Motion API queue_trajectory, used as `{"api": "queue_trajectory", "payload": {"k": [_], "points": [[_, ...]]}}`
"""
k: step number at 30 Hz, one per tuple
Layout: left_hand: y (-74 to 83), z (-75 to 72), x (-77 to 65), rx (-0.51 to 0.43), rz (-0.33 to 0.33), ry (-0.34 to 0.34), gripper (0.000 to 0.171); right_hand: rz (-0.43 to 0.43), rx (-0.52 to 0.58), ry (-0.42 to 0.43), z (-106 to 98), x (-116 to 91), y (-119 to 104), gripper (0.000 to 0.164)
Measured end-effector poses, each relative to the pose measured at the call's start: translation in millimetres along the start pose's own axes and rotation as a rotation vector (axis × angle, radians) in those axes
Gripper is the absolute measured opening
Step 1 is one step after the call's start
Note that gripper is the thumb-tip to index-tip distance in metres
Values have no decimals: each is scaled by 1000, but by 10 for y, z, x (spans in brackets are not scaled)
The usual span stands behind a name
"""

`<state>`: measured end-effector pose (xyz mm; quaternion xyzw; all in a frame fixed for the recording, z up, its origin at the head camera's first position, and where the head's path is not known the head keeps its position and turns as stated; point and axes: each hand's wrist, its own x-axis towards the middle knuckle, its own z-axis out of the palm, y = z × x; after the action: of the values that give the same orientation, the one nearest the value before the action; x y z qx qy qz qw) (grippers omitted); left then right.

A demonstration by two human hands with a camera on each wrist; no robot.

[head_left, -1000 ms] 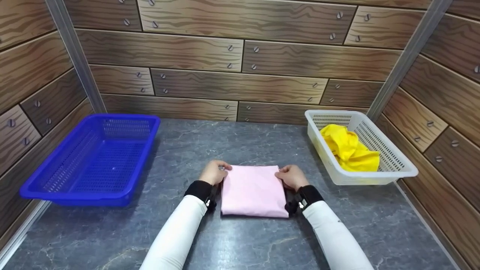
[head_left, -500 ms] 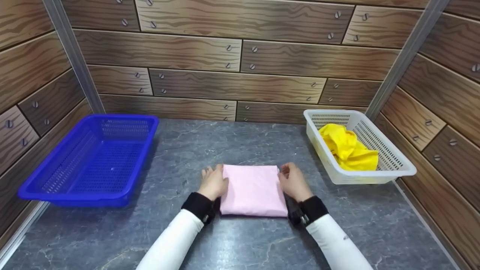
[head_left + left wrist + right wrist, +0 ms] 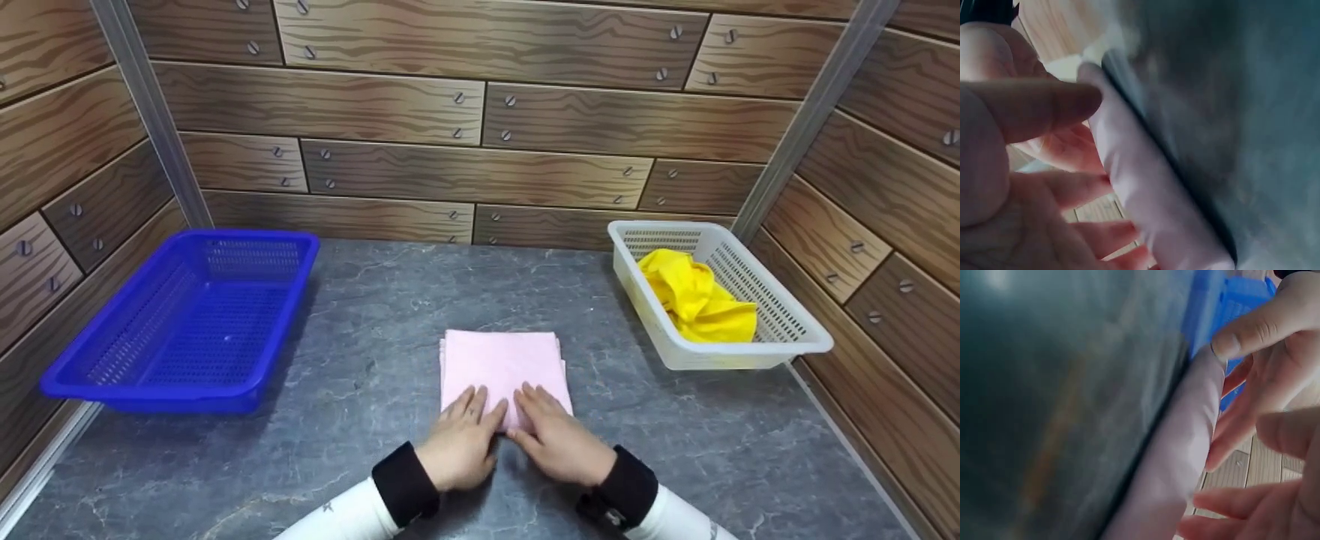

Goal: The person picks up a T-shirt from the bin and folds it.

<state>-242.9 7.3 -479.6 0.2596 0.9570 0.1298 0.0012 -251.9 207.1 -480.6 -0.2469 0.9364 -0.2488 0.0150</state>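
A pink cloth (image 3: 499, 358), folded into a neat square, lies on the table in the middle of the head view. My left hand (image 3: 460, 442) rests on its near left part with fairly straight fingers. Beside it, my right hand (image 3: 562, 439) lies over the near right part, fingers extended forward. The two thumbs come close together at the near edge. Both wrist views show that folded edge, a rounded fold of the cloth (image 3: 1140, 180) in the left one and the same cloth (image 3: 1176, 450) in the right one, with fingers over its top.
A blue plastic basket (image 3: 289, 322) stands at the left. At the right is a white basket (image 3: 780, 348) with a crumpled yellow cloth (image 3: 697, 300) inside. Wood-patterned walls (image 3: 390, 169) enclose the grey marbled table (image 3: 360, 315) at the back and sides.
Both hands have left the cloth's sides and come back to its near edge, where they now lie on top. The cloth stays put; the baskets have not moved.
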Motion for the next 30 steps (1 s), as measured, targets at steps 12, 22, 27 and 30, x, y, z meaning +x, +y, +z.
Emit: {"api": "queue_trajectory", "payload": {"k": [12, 22, 27, 30], "points": [[21, 11, -94, 89, -34, -177, 74, -1, -78, -198, -18, -129, 54, 75], [-36, -35, 45, 100, -60, -204, 77, 22, -96, -216, -43, 14, 62, 76], [-130, -62, 197, 77, -65, -198, 77, 29, -111, -177, -53, 195, 128, 74], [-200, -82, 314, 64, -66, -203, 77, 37, -113, -150, -54, 325, 185, 71]]}}
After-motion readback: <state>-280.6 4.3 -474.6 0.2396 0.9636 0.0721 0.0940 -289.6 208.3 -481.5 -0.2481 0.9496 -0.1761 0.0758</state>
